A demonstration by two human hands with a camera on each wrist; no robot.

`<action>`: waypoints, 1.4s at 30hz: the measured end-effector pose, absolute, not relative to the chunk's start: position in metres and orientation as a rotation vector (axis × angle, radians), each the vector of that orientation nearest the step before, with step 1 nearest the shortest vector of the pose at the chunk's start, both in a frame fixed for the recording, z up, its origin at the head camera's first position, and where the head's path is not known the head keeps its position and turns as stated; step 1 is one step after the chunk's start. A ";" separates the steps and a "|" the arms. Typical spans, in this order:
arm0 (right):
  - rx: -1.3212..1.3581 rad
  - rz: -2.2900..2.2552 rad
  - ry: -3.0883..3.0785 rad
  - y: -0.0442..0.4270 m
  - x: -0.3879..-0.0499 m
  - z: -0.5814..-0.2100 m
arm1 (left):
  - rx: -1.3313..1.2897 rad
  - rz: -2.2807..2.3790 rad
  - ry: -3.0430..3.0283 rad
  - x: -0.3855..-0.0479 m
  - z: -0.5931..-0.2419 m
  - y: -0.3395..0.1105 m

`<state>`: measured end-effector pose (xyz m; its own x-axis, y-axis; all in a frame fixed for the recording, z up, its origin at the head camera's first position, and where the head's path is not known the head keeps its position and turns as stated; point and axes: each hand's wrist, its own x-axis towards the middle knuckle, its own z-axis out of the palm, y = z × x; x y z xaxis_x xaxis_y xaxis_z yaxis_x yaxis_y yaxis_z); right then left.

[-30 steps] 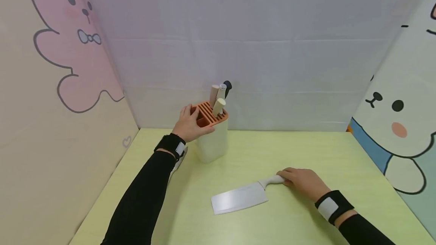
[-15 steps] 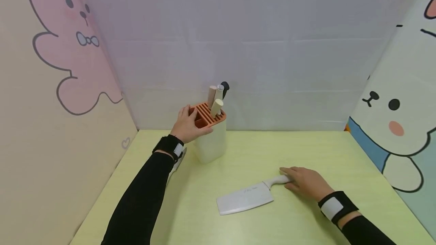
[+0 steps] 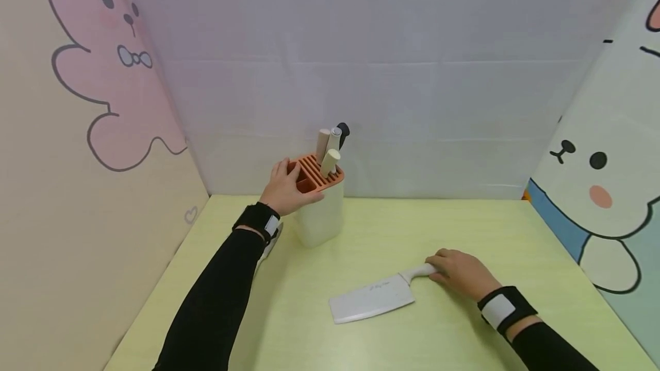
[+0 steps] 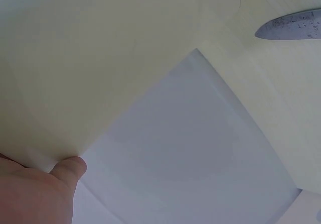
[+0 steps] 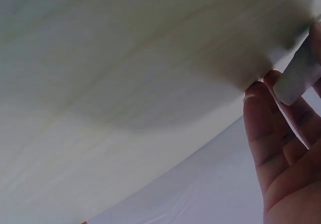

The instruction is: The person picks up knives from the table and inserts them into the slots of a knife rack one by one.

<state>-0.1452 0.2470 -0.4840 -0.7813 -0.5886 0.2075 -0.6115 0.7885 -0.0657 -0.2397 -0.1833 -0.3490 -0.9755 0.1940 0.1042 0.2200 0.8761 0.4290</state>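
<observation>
In the head view my left hand [image 3: 286,190] holds the near left rim of a white knife block [image 3: 323,219] with an orange slotted top. Its fingers hook over the rim, and the thumb lies along the front wall. Several handles stick up from the slots. On the table lies a cleaver [image 3: 371,299], its broad blade pointing left. My right hand [image 3: 461,272] grips the end of the cleaver's pale handle, which also shows in the right wrist view as a rounded handle end [image 5: 296,78] between thumb and fingers.
A second knife [image 3: 270,248] lies left of the block, partly hidden by my left arm; its blade tip [image 4: 288,27] shows in the left wrist view. The pale yellow table [image 3: 412,228] meets a white back wall [image 3: 392,102] and printed side walls.
The cleaver has slid a little to the right with my right hand. Its fingers, straighter half a second ago, now curl more around the handle. My left hand stays on the block.
</observation>
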 end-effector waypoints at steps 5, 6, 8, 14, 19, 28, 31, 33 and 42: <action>0.903 0.364 -2.915 0.249 -0.147 -0.476 | -0.335 -0.690 -2.980 -0.240 -0.348 -0.183; 0.885 0.457 -2.953 0.250 -0.148 -0.474 | -0.336 -0.692 -2.978 -0.239 -0.348 -0.183; 0.823 0.674 -3.021 0.253 -0.149 -0.472 | -0.336 -0.692 -2.978 -0.239 -0.348 -0.183; 0.539 1.696 -2.998 0.258 -0.146 -0.471 | -0.348 -0.689 -2.976 -0.240 -0.354 -0.184; 0.208 2.414 -2.626 0.248 -0.133 -0.469 | -0.337 -0.691 -2.976 -0.239 -0.362 -0.187; 0.241 2.817 -2.063 0.224 -0.124 -0.457 | -0.355 -0.660 -2.958 -0.246 -0.353 -0.183; 0.333 2.815 -2.005 0.218 -0.124 -0.455 | -0.364 -0.651 -2.960 -0.249 -0.349 -0.182; 0.359 2.790 -1.988 0.215 -0.124 -0.455 | -0.364 -0.650 -2.961 -0.250 -0.348 -0.182; 0.421 2.468 -2.158 0.199 -0.119 -0.444 | -0.349 -0.656 -3.005 -0.243 -0.346 -0.183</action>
<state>-0.1195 0.1993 -0.4443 -0.9544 -0.2868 0.0824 -0.0433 -0.1400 -0.9892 -0.2433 -0.1835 -0.3465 -0.9736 0.2089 0.0922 0.2283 0.8849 0.4061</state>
